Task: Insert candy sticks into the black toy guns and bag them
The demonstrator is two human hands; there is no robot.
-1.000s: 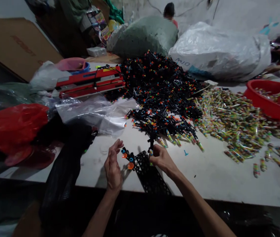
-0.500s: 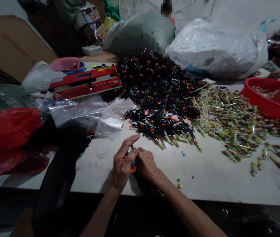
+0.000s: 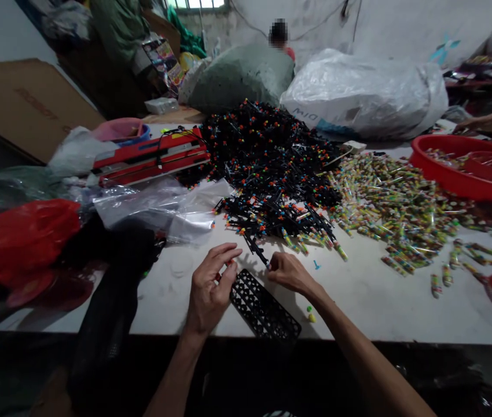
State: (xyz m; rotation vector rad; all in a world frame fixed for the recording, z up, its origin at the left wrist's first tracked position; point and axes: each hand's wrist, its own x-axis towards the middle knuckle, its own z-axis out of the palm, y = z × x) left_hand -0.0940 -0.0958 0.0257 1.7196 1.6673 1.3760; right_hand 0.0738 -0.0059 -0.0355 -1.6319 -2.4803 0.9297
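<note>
Red bag (image 3: pixel 24 240): It lay far to the left of the black rack (image 3: pixel 263 310).
Left hand (image 3: pixel 209 284): It was curled, with the fingers bent in, just left of the rack. I could not tell what it held.
Black rack: It lay on the white table (image 3: pixel 367 307), between the hands.
Right hand (image 3: pixel 289 273): It pinched a thin black stick (image 3: pixel 258 252) just above the rack.
Heap of black sticks (image 3: pixel 267 156): It sat past the rack.
Striped tubes (image 3: pixel 393 214): They lay in a big pile, up and right of the rack.
Red tub (image 3: pixel 458 168): It stood farther right of the rack.
Danger: A loose pinch could let the stick slip and fall.
</note>
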